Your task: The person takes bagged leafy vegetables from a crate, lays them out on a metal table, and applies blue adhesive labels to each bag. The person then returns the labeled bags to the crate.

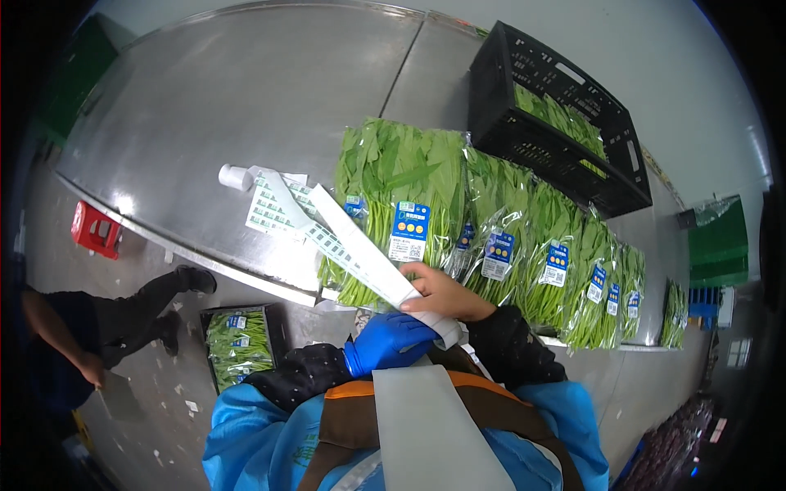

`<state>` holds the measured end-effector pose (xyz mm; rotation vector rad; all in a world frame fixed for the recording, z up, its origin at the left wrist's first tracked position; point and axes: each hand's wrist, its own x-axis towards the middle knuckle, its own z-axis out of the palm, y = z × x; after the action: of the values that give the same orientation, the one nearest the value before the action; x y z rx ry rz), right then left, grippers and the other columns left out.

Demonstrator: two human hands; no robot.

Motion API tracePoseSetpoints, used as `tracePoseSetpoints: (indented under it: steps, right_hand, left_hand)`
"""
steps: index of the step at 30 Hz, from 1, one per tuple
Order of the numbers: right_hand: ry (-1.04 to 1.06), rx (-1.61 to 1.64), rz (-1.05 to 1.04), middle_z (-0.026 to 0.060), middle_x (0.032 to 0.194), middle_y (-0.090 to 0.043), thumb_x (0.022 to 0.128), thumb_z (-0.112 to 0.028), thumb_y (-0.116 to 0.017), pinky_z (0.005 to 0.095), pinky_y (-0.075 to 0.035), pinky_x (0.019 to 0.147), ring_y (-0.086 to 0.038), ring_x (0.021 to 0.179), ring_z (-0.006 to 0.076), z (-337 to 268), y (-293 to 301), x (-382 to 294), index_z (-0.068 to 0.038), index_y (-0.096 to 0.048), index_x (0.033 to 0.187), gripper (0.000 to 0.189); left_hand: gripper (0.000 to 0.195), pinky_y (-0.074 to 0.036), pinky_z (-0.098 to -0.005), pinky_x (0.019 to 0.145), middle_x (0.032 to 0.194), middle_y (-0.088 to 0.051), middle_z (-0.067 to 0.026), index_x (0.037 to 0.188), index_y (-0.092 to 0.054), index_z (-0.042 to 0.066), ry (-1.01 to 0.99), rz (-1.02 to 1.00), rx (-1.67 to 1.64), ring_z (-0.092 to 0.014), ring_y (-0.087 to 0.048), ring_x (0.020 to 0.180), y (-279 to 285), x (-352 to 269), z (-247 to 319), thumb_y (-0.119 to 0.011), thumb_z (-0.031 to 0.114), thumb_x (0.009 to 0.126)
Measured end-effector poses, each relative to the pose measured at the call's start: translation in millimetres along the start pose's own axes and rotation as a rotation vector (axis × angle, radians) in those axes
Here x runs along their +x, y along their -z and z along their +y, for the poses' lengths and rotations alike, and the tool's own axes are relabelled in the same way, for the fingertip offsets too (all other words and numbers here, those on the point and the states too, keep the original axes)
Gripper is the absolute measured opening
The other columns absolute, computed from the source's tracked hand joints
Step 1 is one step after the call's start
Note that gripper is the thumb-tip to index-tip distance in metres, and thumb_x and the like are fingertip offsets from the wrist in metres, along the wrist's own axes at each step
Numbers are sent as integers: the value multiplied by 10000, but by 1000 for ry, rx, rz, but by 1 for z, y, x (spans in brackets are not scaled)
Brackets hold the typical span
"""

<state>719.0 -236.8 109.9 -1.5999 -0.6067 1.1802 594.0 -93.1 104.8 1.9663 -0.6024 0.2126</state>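
Note:
A long white strip of label backing [368,258] runs diagonally over the bagged greens to my waist. My right hand [451,293], bare, pinches its lower part between thumb and fingers. In a blue glove, my left hand [390,344] lies against the strip's lower end with fingers curled; their grip is hidden. Under the strip is a clear bag of leafy greens [408,153] bearing a blue and white label [409,230]. More printed label sheets [273,208] lie on the metal table to the left, beside a small white roll [234,177].
Several bagged greens [552,215] line the metal table [245,80] rightward. A black crate [552,141] holding greens stands behind them. On the floor are another crate of greens [239,344] and a red stool [96,230]. A person [67,344] is at the left.

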Motion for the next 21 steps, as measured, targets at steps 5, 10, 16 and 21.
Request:
tracePoseSetpoints:
  steps: [5, 10, 16, 21]
  right_hand:
    - [-27, 65, 244, 92, 949, -657, 805, -61, -630, 214, -455, 708, -606, 815, 101, -8, 8, -25, 1, -520, 1123, 342]
    - [60, 227, 211, 71, 895, -648, 795, 13, -640, 221, -469, 733, -610, 827, 99, -2, 0, -46, 8, -547, 1030, 252]
    - [222, -40, 70, 75, 905, -662, 793, -61, -678, 254, -490, 732, -635, 807, 132, 27, -27, -39, -38, -607, 1016, 235]
    - [476, -222, 346, 59, 879, -642, 767, -72, -691, 269, -475, 626, -605, 716, 132, -8, -1, -45, -54, -629, 1021, 263]
  left_hand:
    - [210, -500, -306, 644, 843, -666, -73, 1043, -651, 55, 494, 274, -545, -166, -622, 689, 4, -23, 14, -611, 131, 852]
    - [419, -453, -259, 696, 985, -627, -72, 1167, -528, 18, 950, 910, -824, -125, -583, 819, 52, -25, -30, -599, 317, 884]
    - [201, -432, -238, 615, 807, -598, 11, 1006, -640, 78, 602, 963, -1045, -90, -527, 676, 70, -46, -144, -650, 194, 842]
    - [441, -460, -200, 649, 797, -625, -24, 1224, -543, 35, 535, 896, -150, -72, -545, 662, 155, 11, -7, -661, 13, 800]
